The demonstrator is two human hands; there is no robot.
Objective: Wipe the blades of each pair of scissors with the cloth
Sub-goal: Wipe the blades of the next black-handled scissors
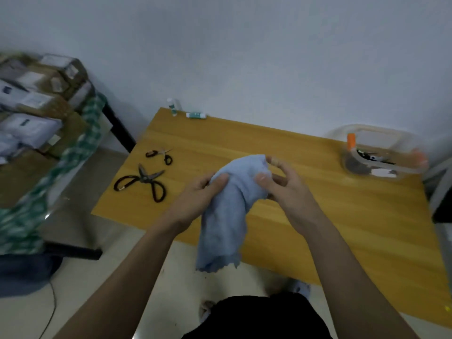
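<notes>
A light blue cloth [227, 211] hangs bunched over the wooden table [318, 216], held between both hands. My left hand [195, 199] grips its left side, thumb pressed on top. My right hand [286, 189] pinches its upper right part with thumb and fingers; whether anything is wrapped inside is hidden. Large black-handled scissors [144, 183] lie half spread on the table's left part. Small black-handled scissors [160, 155] lie just behind them. Both pairs are apart from my hands.
A clear plastic box [381, 155] with an orange item and dark tools inside stands at the table's right rear. Two small white-green tubes [188, 112] are at the back edge by the wall. A stack of cartons [36, 106] on a side table stands left.
</notes>
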